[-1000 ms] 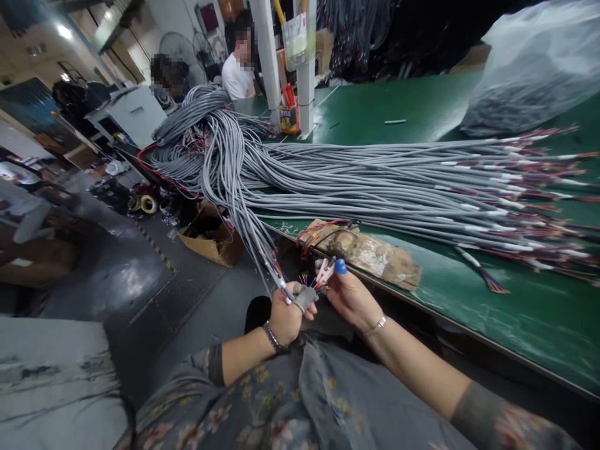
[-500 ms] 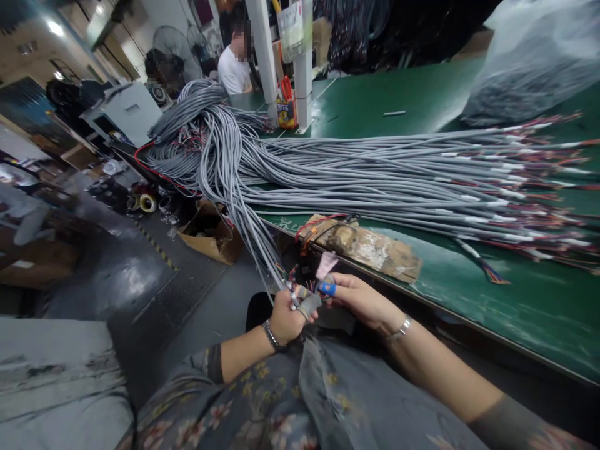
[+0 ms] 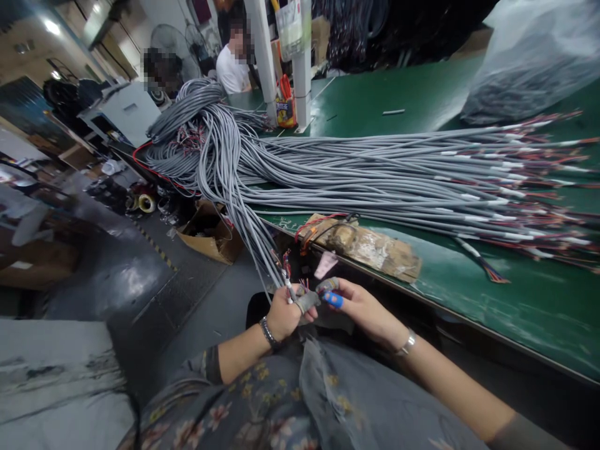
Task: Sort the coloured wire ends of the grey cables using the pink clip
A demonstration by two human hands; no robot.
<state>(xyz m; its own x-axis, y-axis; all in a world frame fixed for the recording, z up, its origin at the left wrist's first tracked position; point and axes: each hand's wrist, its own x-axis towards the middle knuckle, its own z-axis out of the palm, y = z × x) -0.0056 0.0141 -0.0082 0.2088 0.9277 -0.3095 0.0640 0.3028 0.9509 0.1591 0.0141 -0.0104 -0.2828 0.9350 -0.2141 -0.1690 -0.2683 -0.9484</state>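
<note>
My left hand (image 3: 284,314) is closed round the end of a grey cable (image 3: 262,250) that hangs down from the table edge, its thumb wrapped in grey tape. Short coloured wires (image 3: 304,285) stick out above that fist. My right hand (image 3: 360,307) is just to the right, fingers pinched, with a blue cap on one fingertip and grey tape on another. A small pink tool (image 3: 325,264) rises from its fingers beside the wires. Both hands hover over my lap, below the edge of the green table (image 3: 515,294).
A big bundle of grey cables (image 3: 375,178) lies across the table, coloured wire ends at the right. A worn cardboard pad (image 3: 370,247) sits at the near edge. A plastic bag (image 3: 529,69) is far right. A cardboard box (image 3: 210,234) stands on the floor. Two people sit far back.
My right hand has dropped and turned, bringing the blue-capped finger down toward the left hand. The left hand has stayed closed on the cable end. The view shifted slightly.
</note>
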